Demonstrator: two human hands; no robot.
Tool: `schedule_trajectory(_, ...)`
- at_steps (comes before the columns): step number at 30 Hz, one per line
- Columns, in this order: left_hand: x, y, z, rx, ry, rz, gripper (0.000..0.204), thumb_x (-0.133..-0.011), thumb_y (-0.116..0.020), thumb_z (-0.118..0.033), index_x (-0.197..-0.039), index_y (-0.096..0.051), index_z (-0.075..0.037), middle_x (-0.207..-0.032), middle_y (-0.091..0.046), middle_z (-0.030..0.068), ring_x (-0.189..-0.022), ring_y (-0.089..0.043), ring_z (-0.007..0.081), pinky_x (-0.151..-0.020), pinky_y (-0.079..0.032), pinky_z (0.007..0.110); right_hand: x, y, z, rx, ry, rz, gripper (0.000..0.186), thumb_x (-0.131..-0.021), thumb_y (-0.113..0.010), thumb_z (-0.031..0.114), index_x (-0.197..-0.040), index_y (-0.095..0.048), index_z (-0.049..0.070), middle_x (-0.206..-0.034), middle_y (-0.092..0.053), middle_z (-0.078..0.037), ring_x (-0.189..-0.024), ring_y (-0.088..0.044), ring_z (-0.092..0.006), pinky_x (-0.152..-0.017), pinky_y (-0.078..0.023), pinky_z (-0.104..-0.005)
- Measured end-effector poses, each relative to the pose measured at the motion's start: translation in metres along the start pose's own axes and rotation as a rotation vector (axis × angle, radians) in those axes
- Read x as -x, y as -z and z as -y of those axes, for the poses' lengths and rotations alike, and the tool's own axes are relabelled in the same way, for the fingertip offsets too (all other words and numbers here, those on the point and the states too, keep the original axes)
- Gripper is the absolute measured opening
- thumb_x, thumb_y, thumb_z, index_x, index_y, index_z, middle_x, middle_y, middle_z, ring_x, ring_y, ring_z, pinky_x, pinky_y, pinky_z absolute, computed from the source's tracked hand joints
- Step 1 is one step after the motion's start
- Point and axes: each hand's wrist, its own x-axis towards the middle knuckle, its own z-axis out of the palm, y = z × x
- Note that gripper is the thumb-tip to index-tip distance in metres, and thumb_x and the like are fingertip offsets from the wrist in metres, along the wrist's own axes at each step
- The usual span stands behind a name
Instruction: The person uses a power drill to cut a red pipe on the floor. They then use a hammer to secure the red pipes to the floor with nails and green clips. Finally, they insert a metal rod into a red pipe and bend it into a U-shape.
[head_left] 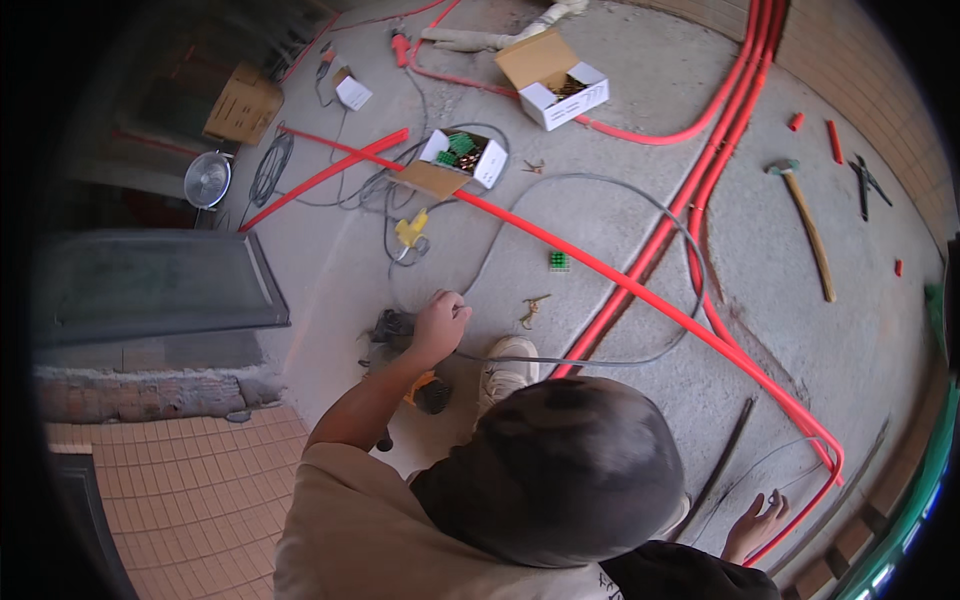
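grey cable (600,190) loops across concrete floor (650,80), perhaps hand-held (440,325).

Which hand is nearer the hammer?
Right. The right hand hangs beside the red conduit bend, below the hammer; the left is out of view. A co-worker's hand is farther.

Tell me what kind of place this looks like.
Probably a building site or renovation, mid electrical work. Long red plastic conduit pipes run across the bare grey concrete floor, a wooden-handled hammer lies loose, and open white cardboard boxes of small fittings sit among grey cables.
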Motion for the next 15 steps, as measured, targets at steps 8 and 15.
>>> schedule_trajectory(8,0.054,0.036,0.128,0.129,0.453,-0.149,0.008,-0.085,-0.064,-0.006,-0.092,-0.067,-0.003,-0.087,-0.069,0.0164,-0.084,-0.068,0.0344,-0.074,-0.053,0.042,-0.045,-0.003,0.048,0.378,0.184,0.887,0.047,-0.097,-0.056,0.027,-0.136,-0.049,0.003,-0.137,-0.057,-0.025,-0.122,-0.054,-0.0523,-0.09,-0.049,-0.0606)
schedule_trajectory(15,0.006,0.006,0.079,0.298,0.161,0.003,0.006,-0.089,-0.064,-0.008,-0.092,-0.062,-0.002,-0.096,-0.063,0.015,-0.085,-0.063,0.0398,-0.073,-0.052,0.045,-0.052,0.03,0.123,0.319,-0.102,0.711,0.061,-0.091,-0.068,0.045,-0.13,-0.058,-0.001,-0.124,-0.062,-0.027,-0.121,-0.057,-0.0405,-0.104,-0.045,-0.0474)
